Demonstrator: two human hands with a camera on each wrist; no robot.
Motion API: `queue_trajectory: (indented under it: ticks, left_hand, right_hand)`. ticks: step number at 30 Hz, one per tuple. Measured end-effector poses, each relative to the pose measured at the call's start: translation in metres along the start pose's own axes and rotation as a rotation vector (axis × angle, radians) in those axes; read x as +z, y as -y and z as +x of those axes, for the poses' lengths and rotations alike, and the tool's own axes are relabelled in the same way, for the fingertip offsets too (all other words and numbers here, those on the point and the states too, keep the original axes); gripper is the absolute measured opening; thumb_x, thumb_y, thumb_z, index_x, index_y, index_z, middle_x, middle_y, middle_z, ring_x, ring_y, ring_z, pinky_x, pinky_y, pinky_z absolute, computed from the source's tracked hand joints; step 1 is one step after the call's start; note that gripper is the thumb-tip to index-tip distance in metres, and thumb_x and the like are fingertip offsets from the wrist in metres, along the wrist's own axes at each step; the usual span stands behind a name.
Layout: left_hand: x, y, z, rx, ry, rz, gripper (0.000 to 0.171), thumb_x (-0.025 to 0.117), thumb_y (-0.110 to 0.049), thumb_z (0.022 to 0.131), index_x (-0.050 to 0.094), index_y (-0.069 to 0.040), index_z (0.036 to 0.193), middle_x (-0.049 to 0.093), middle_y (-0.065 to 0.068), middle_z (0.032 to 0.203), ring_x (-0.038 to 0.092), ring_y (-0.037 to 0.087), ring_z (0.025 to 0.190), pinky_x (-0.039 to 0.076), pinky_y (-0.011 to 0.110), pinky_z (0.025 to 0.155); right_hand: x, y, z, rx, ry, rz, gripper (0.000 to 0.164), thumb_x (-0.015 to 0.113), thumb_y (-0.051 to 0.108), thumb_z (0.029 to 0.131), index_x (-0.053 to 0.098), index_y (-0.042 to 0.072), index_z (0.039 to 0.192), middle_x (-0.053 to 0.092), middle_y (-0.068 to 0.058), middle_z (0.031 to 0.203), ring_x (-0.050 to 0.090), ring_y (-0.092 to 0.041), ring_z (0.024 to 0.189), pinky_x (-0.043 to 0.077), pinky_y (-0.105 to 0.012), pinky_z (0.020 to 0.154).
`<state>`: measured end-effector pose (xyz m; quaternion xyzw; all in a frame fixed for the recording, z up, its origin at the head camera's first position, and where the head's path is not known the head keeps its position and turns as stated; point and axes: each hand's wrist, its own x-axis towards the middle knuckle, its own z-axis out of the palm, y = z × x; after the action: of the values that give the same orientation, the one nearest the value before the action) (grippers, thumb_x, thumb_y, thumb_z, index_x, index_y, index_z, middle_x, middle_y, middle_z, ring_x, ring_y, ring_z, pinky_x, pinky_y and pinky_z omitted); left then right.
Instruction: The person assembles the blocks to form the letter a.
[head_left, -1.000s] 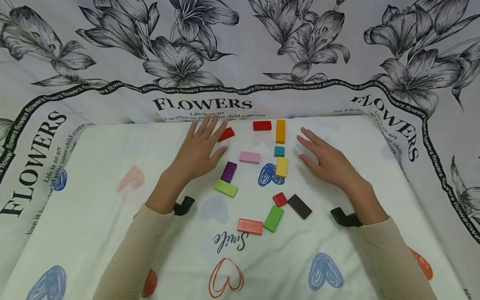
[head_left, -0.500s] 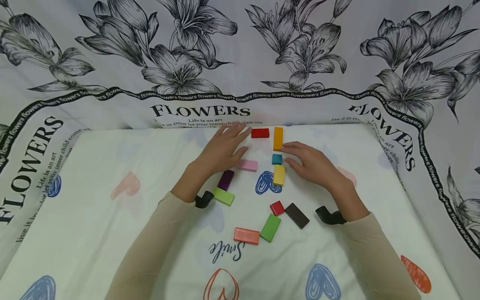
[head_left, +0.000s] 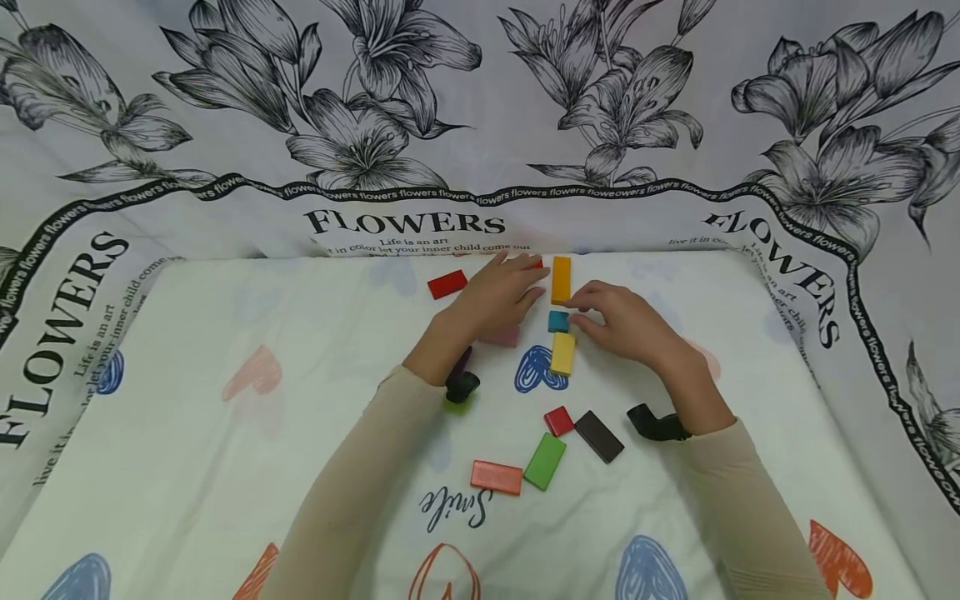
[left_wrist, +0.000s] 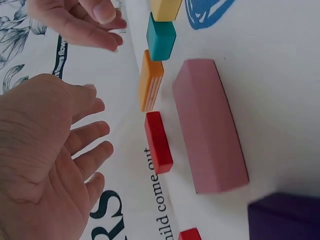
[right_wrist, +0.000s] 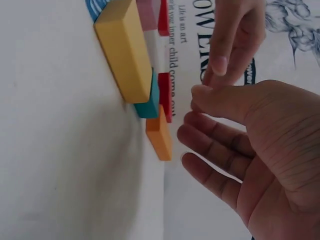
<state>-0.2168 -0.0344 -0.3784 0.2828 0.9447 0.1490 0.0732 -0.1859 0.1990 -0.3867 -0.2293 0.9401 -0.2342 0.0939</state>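
In the head view my left hand [head_left: 501,293] hovers over the far blocks, fingers loosely bent and holding nothing. It partly hides a red block [head_left: 536,263] and a pink block [head_left: 501,336]. My right hand [head_left: 622,325], also with nothing in it, has its fingertips close beside an orange block [head_left: 561,279] and a small teal block [head_left: 558,322]. Just nearer lies a yellow block [head_left: 562,354]. Both wrist views show relaxed fingers apart from the blocks, the pink block [left_wrist: 210,125] large in the left one and the yellow block [right_wrist: 125,52] in the right one.
Another red block [head_left: 447,284] lies left of my left hand. A purple block [head_left: 461,363] and a light green block [head_left: 457,407] are mostly covered by the left wrist. Nearer are a small red block [head_left: 558,421], black block [head_left: 599,437], green block [head_left: 545,461] and coral block [head_left: 497,477].
My left hand has moved right, uncovering the left red block and covering part of the other red and the pink. My right hand has come left to the orange and teal blocks.
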Motion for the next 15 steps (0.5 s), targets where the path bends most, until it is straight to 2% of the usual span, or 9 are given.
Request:
queue_trajectory:
  ticks: [3, 7, 12, 15]
  left_hand:
    - [0.004, -0.005, 0.011, 0.007, 0.021, 0.012, 0.046, 0.055, -0.027, 0.111, 0.054, -0.017, 0.156, 0.047, 0.006, 0.167, 0.037, 0.024, 0.161, 0.014, 0.048, 0.137]
    - [0.007, -0.011, 0.021, -0.032, 0.036, 0.044, 0.045, 0.054, -0.023, 0.111, 0.055, -0.019, 0.155, 0.046, 0.003, 0.168, 0.036, 0.022, 0.161, 0.011, 0.048, 0.138]
    - [0.013, -0.017, 0.03, -0.036, 0.121, 0.067, 0.048, 0.055, -0.019, 0.11, 0.051, -0.019, 0.157, 0.044, 0.002, 0.169, 0.032, 0.022, 0.163, 0.009, 0.05, 0.138]
    - [0.016, -0.02, 0.036, -0.03, 0.161, 0.051, 0.051, 0.055, -0.016, 0.108, 0.049, -0.019, 0.159, 0.043, 0.002, 0.17, 0.031, 0.022, 0.164, 0.011, 0.047, 0.138]
  right_hand:
    - [0.0, -0.002, 0.0, -0.019, 0.0, 0.008, 0.03, 0.071, 0.015, 0.102, 0.075, 0.008, 0.13, 0.073, -0.013, 0.129, 0.068, -0.033, 0.121, 0.055, -0.054, 0.109]
    - [0.004, -0.003, 0.003, -0.057, 0.014, 0.011, 0.029, 0.07, 0.013, 0.102, 0.076, 0.008, 0.13, 0.073, -0.013, 0.131, 0.068, -0.032, 0.122, 0.055, -0.053, 0.111]
    - [0.009, -0.003, 0.006, -0.07, 0.019, 0.003, 0.03, 0.07, 0.013, 0.102, 0.075, 0.005, 0.13, 0.072, -0.014, 0.134, 0.068, -0.033, 0.127, 0.054, -0.053, 0.112]
    - [0.014, -0.003, 0.005, -0.07, 0.035, 0.001, 0.031, 0.069, 0.015, 0.103, 0.074, 0.006, 0.132, 0.071, -0.014, 0.138, 0.065, -0.034, 0.133, 0.051, -0.054, 0.115]
